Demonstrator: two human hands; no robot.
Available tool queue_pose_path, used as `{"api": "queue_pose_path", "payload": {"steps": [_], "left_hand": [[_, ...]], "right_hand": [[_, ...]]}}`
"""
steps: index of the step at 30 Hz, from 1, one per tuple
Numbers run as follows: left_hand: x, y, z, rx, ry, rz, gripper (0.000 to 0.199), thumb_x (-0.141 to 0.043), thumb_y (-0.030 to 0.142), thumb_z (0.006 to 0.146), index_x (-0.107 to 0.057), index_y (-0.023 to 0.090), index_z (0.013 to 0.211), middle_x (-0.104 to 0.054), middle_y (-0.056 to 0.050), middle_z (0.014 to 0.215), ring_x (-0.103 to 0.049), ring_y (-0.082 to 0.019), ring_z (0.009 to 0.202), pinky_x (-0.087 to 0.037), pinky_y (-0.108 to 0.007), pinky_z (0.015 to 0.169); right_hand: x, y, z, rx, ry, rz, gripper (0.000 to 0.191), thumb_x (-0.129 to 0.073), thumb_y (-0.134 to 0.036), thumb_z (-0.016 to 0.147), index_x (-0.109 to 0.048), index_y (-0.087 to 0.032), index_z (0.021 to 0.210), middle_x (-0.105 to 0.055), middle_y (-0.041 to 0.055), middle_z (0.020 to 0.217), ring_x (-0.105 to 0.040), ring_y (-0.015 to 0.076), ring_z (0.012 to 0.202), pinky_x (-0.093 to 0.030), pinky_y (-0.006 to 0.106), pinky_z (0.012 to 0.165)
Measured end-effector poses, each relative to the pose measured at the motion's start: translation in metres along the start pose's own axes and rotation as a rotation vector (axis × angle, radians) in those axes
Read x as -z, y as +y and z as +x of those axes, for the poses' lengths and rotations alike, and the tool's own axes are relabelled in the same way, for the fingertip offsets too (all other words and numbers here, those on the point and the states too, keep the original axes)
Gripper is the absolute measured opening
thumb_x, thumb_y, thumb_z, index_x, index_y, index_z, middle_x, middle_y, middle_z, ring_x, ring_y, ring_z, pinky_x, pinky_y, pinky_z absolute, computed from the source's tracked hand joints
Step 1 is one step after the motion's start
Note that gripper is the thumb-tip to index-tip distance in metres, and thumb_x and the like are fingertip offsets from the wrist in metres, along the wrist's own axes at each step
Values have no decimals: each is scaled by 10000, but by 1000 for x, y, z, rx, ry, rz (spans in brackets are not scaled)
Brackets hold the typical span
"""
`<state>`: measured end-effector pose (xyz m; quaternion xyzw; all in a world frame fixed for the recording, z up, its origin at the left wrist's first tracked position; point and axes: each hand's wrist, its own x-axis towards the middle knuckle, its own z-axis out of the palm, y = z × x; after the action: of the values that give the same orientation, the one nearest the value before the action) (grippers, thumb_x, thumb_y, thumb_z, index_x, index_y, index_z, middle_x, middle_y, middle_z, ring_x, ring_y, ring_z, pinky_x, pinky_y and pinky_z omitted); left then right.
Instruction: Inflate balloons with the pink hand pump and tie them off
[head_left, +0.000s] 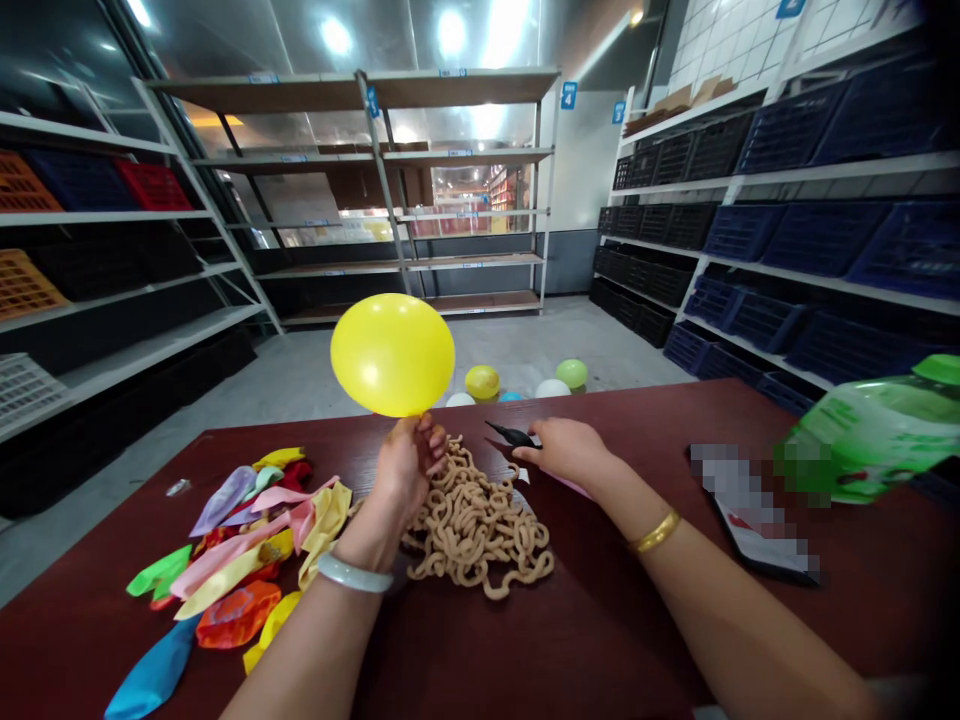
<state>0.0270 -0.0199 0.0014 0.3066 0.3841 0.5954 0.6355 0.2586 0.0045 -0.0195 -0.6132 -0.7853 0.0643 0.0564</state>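
An inflated yellow balloon (393, 355) stands upright above the table, its neck pinched in the fingers of my left hand (405, 465). Right of it, my right hand (562, 450) is closed around a black pointed tool (513, 435), whose tip points left. Between and below the hands lies a heap of tan, cord-like strands (480, 525). Deflated balloons in many colours (247, 545) are spread over the table left of my left forearm. Something thin and pink shows partly under my right hand.
A dark phone-like object (750, 510) and a green bottle (862, 440) lie on the right of the red-brown table (630, 620). Inflated balloons (482, 381) rest on the floor beyond its far edge. Shelves with crates (832, 235) line both sides.
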Motion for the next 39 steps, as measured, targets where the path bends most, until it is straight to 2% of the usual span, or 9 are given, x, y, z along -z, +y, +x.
{"api": "queue_pose_path", "payload": {"steps": [4,7,10,14,19,23,31,36,39], "left_hand": [[2,-3,4,-55,-97,31,250,-696,313,767,-499,167,721,-417,41,589,-368,-66,480,-250,-161,399],[7,-5,7,-99,-89,30,236,-769,280,716,-594,131,772,-463,35,585,-406,-60,492,-264,-150,399],[12,-5,10,-94,-29,36,239,-794,239,700,-669,87,835,-535,11,582,-471,-62,497,-260,-137,379],[13,-3,10,-58,29,-7,232,-772,188,735,-705,51,910,-627,-35,611,-554,-69,506,-300,-123,370],[15,-3,10,-33,56,-55,167,-719,133,786,-702,72,941,-687,-58,675,-630,-92,561,-427,-131,435],[16,-5,11,-42,91,-30,110,-677,166,827,-674,82,897,-679,-61,680,-641,-102,581,-451,-144,465],[7,-3,6,-54,84,-65,230,-559,224,792,-382,201,647,-339,59,510,-331,-77,400,-165,-171,329],[4,3,2,11,69,-111,191,-476,242,731,-321,219,621,-267,53,533,-279,-89,402,-161,-199,326],[3,1,2,21,50,-94,168,-487,229,717,-341,214,637,-275,54,548,-277,-85,415,-167,-192,335]], "right_hand": [[0,2,4,257,143,40,325,-717,-392,846,-717,-284,1153,-655,96,1203,-586,296,1162,-440,444,992],[-4,1,7,570,178,37,141,-740,-225,823,-789,-321,915,-629,25,1254,-408,267,1367,-166,493,1189],[-14,-5,6,692,198,-10,131,-700,-196,845,-798,-282,856,-648,36,1217,-338,269,1416,-17,503,1216],[-25,-16,3,717,248,-77,192,-616,-177,896,-786,-225,821,-673,55,1135,-384,253,1368,-22,470,1229],[-18,-25,-2,705,284,-52,133,-630,-196,879,-762,-191,862,-683,51,952,-529,215,1124,-93,445,1233],[-8,-22,-6,702,264,24,175,-586,-182,908,-760,-202,904,-689,45,1060,-491,216,1230,-98,452,1231],[-17,-20,-6,744,111,-17,191,-641,-164,858,-784,-258,944,-672,36,1204,-384,268,1385,-80,496,1220],[-6,-23,-6,730,152,69,85,-706,-219,843,-772,-260,809,-714,10,1093,-458,252,1321,-88,497,1213],[9,-23,-7,700,174,226,93,-678,-243,885,-758,-242,837,-727,13,1033,-524,223,1248,-208,455,1179]]}}
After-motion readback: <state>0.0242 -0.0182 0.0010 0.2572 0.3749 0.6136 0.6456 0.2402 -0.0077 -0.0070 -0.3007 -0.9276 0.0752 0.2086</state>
